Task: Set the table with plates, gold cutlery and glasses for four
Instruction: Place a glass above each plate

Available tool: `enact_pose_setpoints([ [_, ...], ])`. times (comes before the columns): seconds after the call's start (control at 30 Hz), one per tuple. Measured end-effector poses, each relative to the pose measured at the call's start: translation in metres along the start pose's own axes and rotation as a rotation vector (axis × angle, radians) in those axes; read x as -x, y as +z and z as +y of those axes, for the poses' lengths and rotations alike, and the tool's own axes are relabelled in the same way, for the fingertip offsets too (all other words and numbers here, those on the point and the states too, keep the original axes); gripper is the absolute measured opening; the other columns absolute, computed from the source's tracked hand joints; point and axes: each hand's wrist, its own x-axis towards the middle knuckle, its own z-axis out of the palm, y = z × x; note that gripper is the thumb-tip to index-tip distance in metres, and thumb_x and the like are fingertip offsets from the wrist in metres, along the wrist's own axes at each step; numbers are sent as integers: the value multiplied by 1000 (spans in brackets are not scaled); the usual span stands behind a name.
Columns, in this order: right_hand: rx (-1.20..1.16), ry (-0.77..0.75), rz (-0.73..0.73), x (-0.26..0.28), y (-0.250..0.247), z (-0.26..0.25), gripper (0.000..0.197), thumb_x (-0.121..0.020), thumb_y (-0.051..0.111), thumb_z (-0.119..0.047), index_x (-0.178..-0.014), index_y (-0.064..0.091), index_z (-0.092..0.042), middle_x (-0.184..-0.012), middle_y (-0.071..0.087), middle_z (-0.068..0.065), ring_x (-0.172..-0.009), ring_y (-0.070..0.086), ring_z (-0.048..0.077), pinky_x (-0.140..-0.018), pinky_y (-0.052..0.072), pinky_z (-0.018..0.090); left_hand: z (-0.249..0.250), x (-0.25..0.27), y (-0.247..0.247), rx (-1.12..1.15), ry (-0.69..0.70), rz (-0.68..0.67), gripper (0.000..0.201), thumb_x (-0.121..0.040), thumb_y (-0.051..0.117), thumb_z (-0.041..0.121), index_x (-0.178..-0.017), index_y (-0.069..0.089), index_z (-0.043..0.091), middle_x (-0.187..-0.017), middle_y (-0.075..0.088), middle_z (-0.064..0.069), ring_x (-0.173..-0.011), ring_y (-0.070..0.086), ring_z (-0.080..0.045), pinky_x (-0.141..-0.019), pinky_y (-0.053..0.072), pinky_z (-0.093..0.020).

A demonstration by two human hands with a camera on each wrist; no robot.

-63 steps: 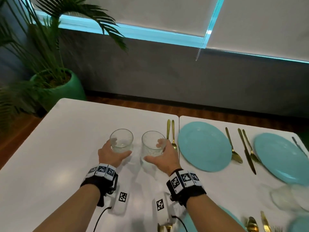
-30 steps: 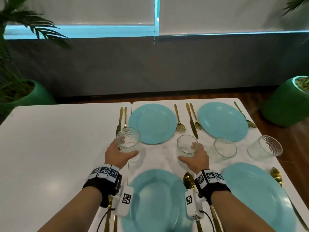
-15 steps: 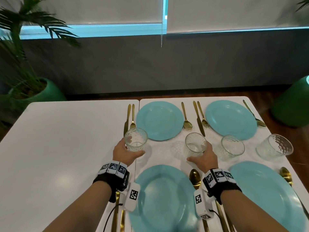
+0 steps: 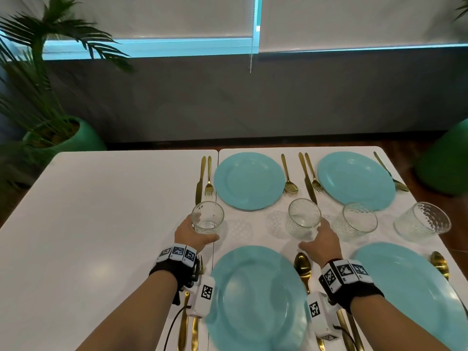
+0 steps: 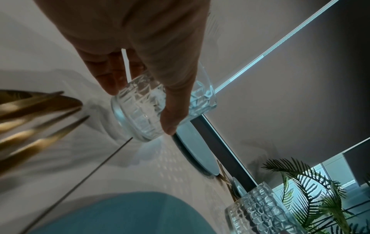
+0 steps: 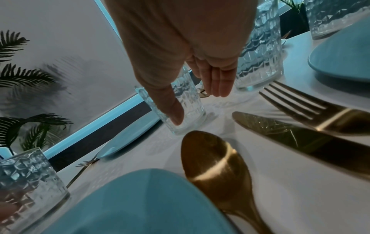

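A palm plant [image 4: 43, 79] stands in a green pot [image 4: 73, 140] at far left; a second green pot [image 4: 445, 163] at right; white blinds [image 4: 152, 16] hang above a grey wall [image 4: 228, 105]; the floor [image 4: 428, 196] is brown wood.

No readable text; only black-and-white coded squares on wrist bands [image 4: 177, 253] and camera units [image 4: 206, 292].

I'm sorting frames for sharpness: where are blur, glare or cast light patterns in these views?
Head view: mostly sharp, with dotted light patterns on the white table beside the clear patterned glasses. Left wrist view: gold cutlery smeared by blur; the glass the left hand holds is sharper. Right wrist view: bright glare band across the gold spoon.
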Motion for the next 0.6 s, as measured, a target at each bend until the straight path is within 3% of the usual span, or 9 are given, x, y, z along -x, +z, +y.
enact_pose_setpoints([
  [0.3, 13, 1, 0, 1, 1, -3, 89, -68, 80, -9, -143, 30, -6, -139, 47, 17, -130, 42, 34, -105, 38, 38, -8, -8, 4, -43, -21, -8, 81, -59, 87, 19, -130, 49, 14, -130, 57, -9, -119, 53, -27, -98, 40, -29],
  [0.6, 44, 56, -48, 3, -2, 1, 92, -73, 76, -12, -147, 22, -6, -143, 42, 17, -133, 39, 33, -105, 38, 37, -6, -12, 4, -122, -114, -23, 100, -52, 91, 29, -136, 39, 12, -137, 50, -12, -128, 45, -32, -105, 38, -36],
])
